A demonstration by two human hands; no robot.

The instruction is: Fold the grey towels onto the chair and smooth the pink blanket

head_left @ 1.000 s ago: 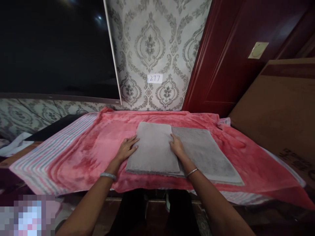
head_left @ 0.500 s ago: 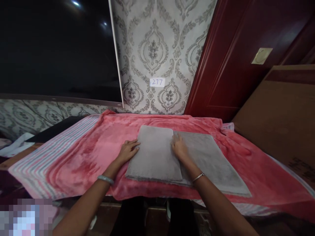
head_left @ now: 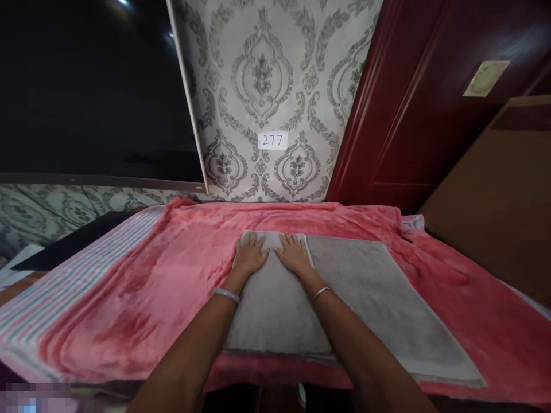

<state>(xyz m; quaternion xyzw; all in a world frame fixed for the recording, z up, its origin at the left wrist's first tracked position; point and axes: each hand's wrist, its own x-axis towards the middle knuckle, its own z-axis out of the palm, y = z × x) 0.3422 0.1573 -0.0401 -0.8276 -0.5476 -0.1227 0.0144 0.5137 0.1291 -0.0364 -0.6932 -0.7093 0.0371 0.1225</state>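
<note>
A grey plush cloth (head_left: pixel 275 310) lies partly folded, its doubled section on the left and a single flatter section stretching to the right. My left hand (head_left: pixel 251 254) rests palm down near the far left corner of the folded section, fingers spread. Beside it, my right hand (head_left: pixel 294 252) presses flat by the far right corner of that same section, its fingers also spread. Both hands touch the cloth without gripping it. Underneath is a pink fleece blanket (head_left: pixel 172 281) with a striped border on the left.
Patterned wallpaper bears a paper label (head_left: pixel 272 140) reading 277. A dark television screen (head_left: pixel 86 92) hangs at the left. To the right stand a dark red door panel (head_left: pixel 400 115) and a large cardboard box (head_left: pixel 503 195). A black flat object (head_left: pixel 77 241) lies at the left.
My hands have moved from the sides of the folded section up onto its far end, now flat and closer together. The view has shifted a little closer to the cloth.
</note>
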